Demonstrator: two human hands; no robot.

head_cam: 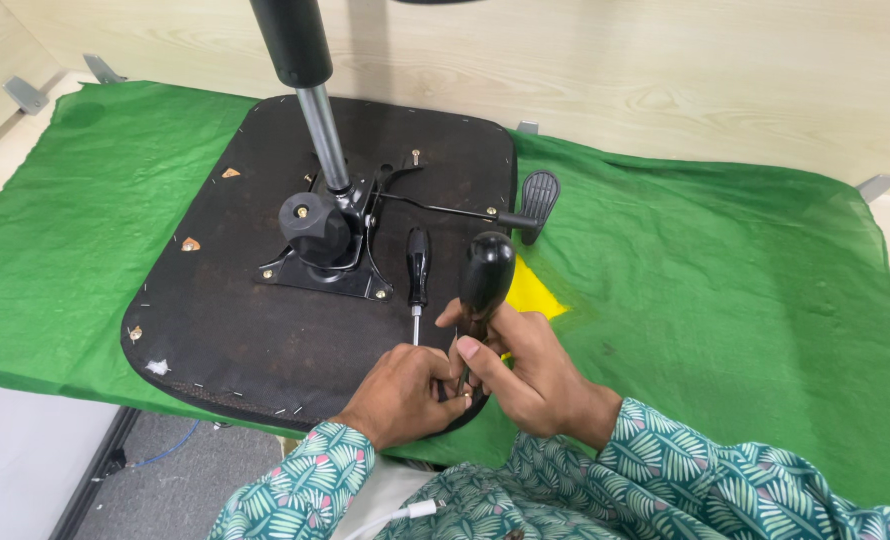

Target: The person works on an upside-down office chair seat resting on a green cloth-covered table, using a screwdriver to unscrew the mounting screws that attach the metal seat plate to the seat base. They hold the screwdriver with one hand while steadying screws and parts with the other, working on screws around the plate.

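Observation:
An upturned black chair seat (225, 300) lies on a green cloth (725, 290), with its metal mechanism plate (330, 245) and gas-lift column (310, 90) standing up from it. My right hand (530, 375) grips a screwdriver with a black handle (487, 275), held upright near the seat's front right edge. My left hand (405, 395) pinches close to the tool's tip, fingers closed there; whatever small thing is in them is hidden. A second black-handled screwdriver (418, 275) lies on the seat just left of the held one.
A black adjustment lever with paddle (539, 195) sticks out to the right of the mechanism. A yellow patch (532, 295) shows on the cloth. Metal brackets (25, 95) sit at the table's corners. Grey floor and a cable (155, 455) show lower left.

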